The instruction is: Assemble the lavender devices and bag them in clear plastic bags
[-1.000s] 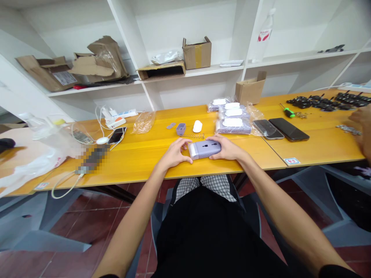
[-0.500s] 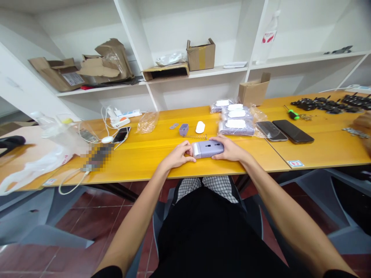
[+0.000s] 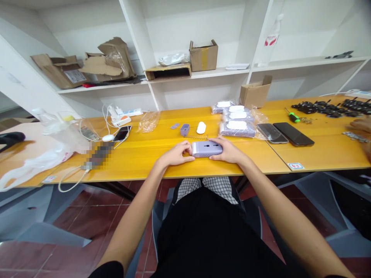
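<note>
A small purple plastic casing (image 3: 206, 148) lies flat on the orange table (image 3: 145, 158) near its front edge. My left hand (image 3: 175, 155) grips its left end with curled fingers. My right hand (image 3: 227, 150) wraps round its right end. Just behind the casing lie a thin metal spring (image 3: 194, 136), a small purple cap (image 3: 184, 129), a flat purple piece (image 3: 174, 126) and a white oval part (image 3: 201, 127).
Bagged purple-and-white units (image 3: 235, 123) are stacked at right of centre, beside two dark phones (image 3: 285, 133) and a green screwdriver (image 3: 292, 115). Black parts (image 3: 330, 108) fill the far right, where another person's hand (image 3: 361, 125) rests. Chargers, a phone and plastic bags sit at left.
Both hands stay on the purple casing, which has barely moved. The view has shifted slightly, and the other person's hand at right has drawn back a little.
</note>
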`<state>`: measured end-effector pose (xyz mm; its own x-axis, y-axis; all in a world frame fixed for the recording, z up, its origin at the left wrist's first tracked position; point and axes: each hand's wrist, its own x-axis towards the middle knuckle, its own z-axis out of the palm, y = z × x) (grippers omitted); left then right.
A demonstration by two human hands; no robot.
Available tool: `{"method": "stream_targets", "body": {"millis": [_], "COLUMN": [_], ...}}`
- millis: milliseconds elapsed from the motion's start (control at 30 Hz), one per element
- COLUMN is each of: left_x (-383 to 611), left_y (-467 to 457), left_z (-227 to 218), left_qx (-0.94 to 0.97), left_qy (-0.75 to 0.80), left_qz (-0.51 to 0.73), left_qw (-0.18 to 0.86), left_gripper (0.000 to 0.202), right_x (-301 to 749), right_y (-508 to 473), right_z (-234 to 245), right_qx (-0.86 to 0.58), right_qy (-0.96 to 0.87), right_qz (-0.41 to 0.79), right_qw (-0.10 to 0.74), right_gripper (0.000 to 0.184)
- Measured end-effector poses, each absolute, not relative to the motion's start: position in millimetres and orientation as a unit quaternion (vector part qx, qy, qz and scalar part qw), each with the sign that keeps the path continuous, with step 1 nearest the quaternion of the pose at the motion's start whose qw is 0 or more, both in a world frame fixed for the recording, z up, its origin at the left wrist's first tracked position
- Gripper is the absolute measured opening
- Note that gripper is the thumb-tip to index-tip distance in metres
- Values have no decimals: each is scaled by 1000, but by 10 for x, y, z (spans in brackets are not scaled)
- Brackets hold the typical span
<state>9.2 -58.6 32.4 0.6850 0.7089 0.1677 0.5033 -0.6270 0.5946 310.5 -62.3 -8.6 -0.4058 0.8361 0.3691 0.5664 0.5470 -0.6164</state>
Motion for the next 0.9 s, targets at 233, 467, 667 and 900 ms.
{"method": "stream_targets", "body": {"millis": [233,467,667,900], "left_x": [-64,-16,51,247], "left_y": [-499,-494,-602,-646], "left_z": [279,102,174,130], "left_qx": [878,867,866,874], "left_qy": [390,454,393,346], "left_qz": [194,169,208,249], "left_qw": [201,118,228,233], "left_gripper": [22,40,92,76], "right_x": [3047,3036,3050,3040], "right_y": [-647,-639,-633,-650], "right_z": [-71,-116,-108,-77], "right_qx": [-430,-456,-430,-422], "right_qy": [-819,-810,-822,-827], "right_qz": [179,128,144,146], "right_qw": [335,347,346,342], "right_gripper": [80,77,74,72]}}
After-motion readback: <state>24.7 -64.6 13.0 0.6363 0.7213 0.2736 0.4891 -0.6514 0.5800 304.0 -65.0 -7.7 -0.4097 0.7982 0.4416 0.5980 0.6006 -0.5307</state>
